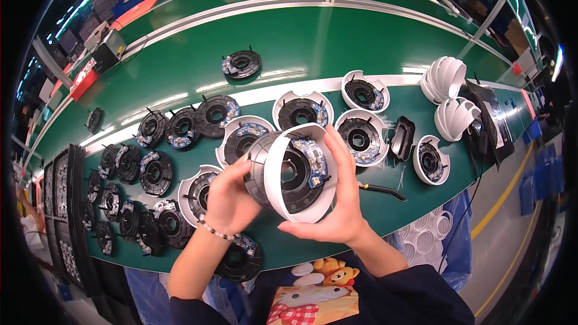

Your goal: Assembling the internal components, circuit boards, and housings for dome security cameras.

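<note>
Both hands hold one round unit above the near part of the bench. Its white ring-shaped housing is tilted, and a black round base with a curved blue circuit board shows inside it. Black also shows beyond the housing's left rim. My left hand, with a beaded bracelet at the wrist, grips the black part on the left. My right hand clasps the white housing, its fingers up along the right side and its thumb at the lower edge. My left fingertips are partly hidden behind the unit.
Several black bases with boards lie on the green bench at left. White housings fitted with bases stand behind my hands. Cutters lie right, near stacked white shells. Black trays stand far left.
</note>
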Demonstrator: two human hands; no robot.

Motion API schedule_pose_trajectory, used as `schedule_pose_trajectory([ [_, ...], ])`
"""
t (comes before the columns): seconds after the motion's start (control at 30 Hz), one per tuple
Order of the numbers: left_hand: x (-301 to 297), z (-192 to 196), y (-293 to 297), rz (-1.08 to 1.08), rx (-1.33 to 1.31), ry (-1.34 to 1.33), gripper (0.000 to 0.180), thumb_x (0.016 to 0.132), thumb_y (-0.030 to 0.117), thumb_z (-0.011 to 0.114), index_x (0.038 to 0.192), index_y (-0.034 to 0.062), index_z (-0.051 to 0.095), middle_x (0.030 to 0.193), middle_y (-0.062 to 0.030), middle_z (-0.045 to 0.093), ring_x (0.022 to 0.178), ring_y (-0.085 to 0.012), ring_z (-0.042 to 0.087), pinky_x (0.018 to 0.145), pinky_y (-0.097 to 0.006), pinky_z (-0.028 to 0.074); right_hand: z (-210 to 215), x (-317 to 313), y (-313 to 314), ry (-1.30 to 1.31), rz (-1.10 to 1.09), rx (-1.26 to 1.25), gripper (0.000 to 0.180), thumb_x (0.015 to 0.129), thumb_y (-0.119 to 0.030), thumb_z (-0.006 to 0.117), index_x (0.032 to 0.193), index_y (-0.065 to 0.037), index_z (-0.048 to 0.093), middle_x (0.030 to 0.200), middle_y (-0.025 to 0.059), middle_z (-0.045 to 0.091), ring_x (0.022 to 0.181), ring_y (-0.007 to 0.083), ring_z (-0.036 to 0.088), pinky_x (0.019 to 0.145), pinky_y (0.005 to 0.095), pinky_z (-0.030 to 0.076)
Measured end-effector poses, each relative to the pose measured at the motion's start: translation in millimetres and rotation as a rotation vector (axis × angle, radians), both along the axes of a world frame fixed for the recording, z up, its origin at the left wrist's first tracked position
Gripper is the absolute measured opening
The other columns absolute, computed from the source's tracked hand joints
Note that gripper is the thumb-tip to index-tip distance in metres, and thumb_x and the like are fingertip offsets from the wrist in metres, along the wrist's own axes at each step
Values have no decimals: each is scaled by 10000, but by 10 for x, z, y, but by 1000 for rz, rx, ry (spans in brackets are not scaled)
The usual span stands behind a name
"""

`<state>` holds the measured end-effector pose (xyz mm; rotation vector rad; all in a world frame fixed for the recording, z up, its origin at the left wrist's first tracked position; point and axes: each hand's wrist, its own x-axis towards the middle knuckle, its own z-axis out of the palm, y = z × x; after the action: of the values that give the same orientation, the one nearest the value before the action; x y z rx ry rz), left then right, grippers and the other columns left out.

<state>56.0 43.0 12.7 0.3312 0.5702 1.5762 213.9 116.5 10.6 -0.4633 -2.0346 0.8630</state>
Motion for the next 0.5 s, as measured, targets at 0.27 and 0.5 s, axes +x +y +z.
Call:
schedule_pose_trajectory([
  [0.27,-108,38,-54,-141,45,-167,580,850,475,320,1215,28,388,1136,-126,499,1018,-230,505,888,-386,395,40,-183,-80,18,99,-20,1078,468,-346,805,1284,23,205,1322,266,184,1212,360,240,977,425,222],
  [0.5,-205,-145,-13,-114,25,-12,602,839,426,314,1265,2,284,1259,-211,355,1094,-315,440,901,-459,376,25,-171,-3,33,189,-250,1109,461,-349,814,1296,23,185,1321,251,193,1197,335,264,962,413,265],
])
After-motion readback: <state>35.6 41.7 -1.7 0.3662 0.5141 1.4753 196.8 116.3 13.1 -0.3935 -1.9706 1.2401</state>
